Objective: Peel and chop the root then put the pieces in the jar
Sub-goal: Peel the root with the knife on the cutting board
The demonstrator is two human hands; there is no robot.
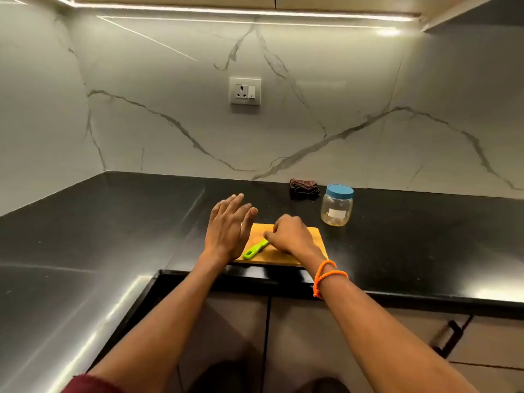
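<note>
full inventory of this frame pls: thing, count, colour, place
cutting board: 1, light wood, near counter edge, under both hands
green-handled tool: 1, lime handle, on the board, working end hidden under right hand
jar: 1, clear with blue lid on, right of and behind the board
cloth: 1, dark brown, folded by the wall behind the jar
counter: 1, black, L-shaped
wall socket: 1, white, marble backsplash
root: not visible
left hand: 1, fingers straight, at the board's left edge
right hand: 1, fingers curled over the tool's far end; orange bracelet on wrist
</note>
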